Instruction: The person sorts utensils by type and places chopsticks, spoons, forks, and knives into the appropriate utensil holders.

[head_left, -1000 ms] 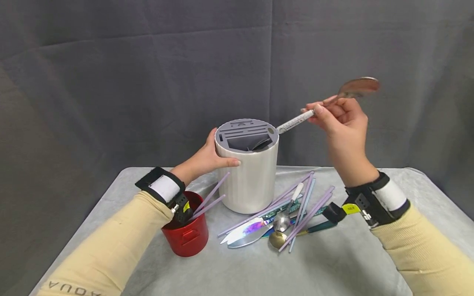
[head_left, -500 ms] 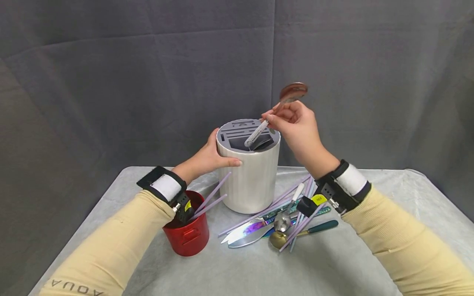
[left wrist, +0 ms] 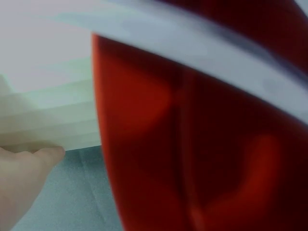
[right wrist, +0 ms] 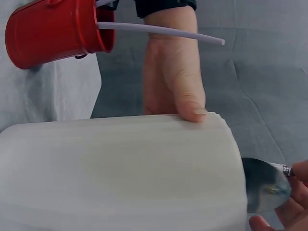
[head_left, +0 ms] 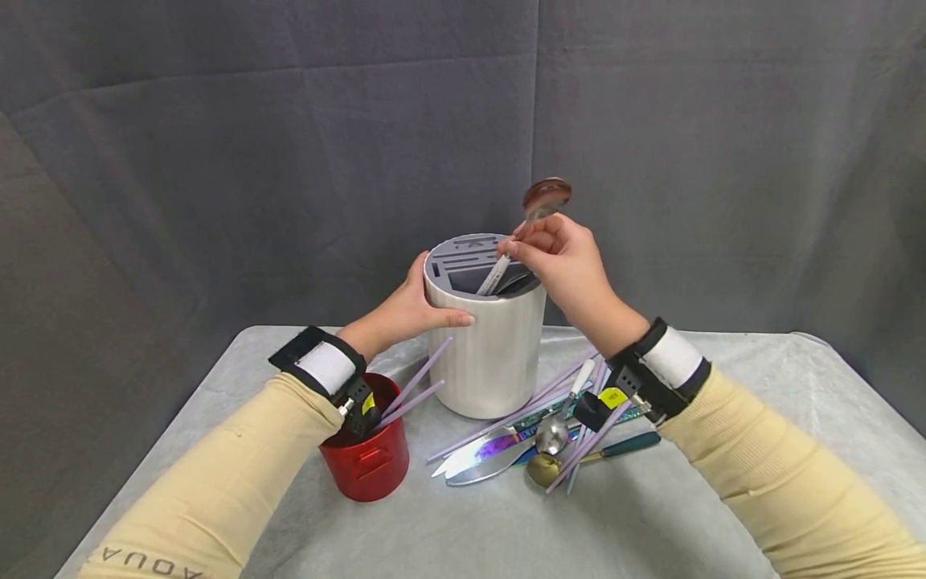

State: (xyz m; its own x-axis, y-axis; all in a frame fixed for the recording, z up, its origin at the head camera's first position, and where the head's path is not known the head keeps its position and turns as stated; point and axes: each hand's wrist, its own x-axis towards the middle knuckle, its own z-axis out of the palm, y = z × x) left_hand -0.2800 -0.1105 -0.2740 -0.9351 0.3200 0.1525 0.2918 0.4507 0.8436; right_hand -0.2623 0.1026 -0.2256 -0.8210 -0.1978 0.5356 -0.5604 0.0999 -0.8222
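My left hand (head_left: 401, 314) grips the tall white cylindrical utensil holder (head_left: 488, 354), its thumb across the front and its fingers hidden behind. Between the fingertips of my right hand (head_left: 564, 261) is pinched a spoon with a patterned white handle (head_left: 493, 276) and a large shiny round bowl (head_left: 547, 195). The bowl points up, while the handle's end reaches into the big opening of the grey slotted top (head_left: 470, 244). Beside it in that opening sits a dark spoon (head_left: 515, 281), whose bowl (right wrist: 264, 185) juts past the rim in the right wrist view.
A red pot (head_left: 365, 466) with purple sticks (head_left: 415, 398) stands under my left wrist and fills much of the left wrist view. In front of the holder lie knives (head_left: 477, 462), a silver spoon (head_left: 552, 434), a gold spoon (head_left: 542, 470) and several thin sticks (head_left: 589, 446).
My right hand has carried the spoon left to the holder and lowered it, so the handle's end goes from outside the rim into the opening. My left hand stays on the holder.
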